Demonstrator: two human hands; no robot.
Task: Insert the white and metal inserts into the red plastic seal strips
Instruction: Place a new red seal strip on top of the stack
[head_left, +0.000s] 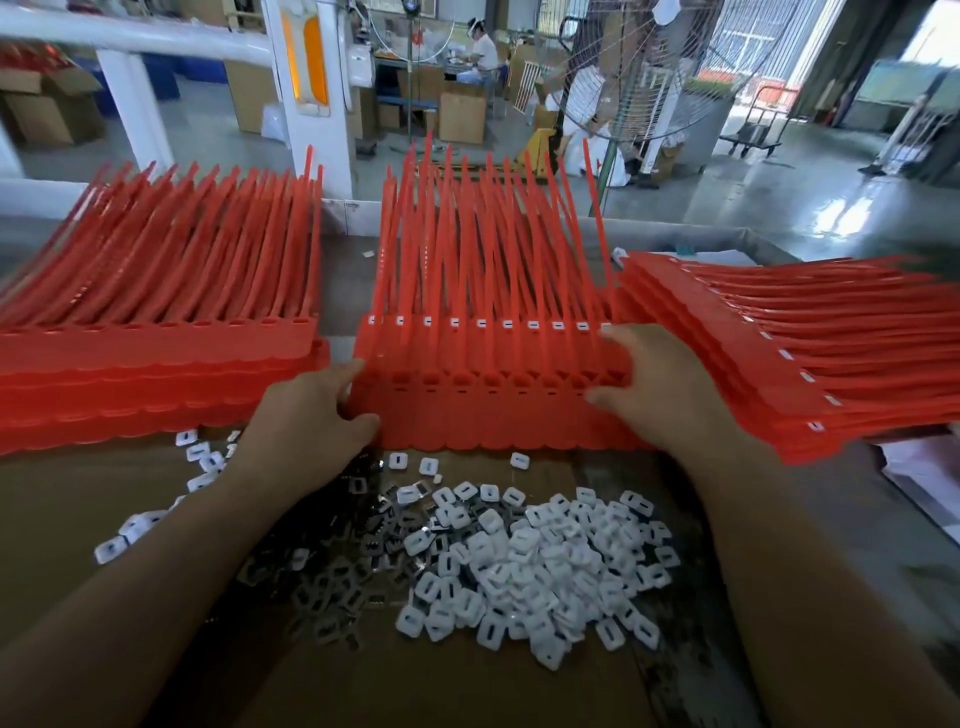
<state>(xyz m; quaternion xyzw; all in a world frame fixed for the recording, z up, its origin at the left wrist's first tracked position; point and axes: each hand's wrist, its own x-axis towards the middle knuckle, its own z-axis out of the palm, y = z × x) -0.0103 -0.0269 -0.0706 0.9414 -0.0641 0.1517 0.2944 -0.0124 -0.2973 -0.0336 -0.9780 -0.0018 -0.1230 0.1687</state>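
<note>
A stack of red seal strips (488, 364) stands in the middle of the bench, its top sheet showing a row of white inserts. My left hand (311, 415) grips the stack's left edge, thumb in front and fingers behind. My right hand (660, 384) grips the right edge the same way. A heap of white inserts (540, 566) lies on the cardboard in front of me, with dark metal inserts (343, 566) spread to its left.
Another stack of red strips (156, 343) without inserts lies at the left. A fanned stack with white inserts (810, 353) lies at the right. Brown cardboard (78, 519) covers the bench. A big fan (649, 67) and cartons (462, 117) stand beyond.
</note>
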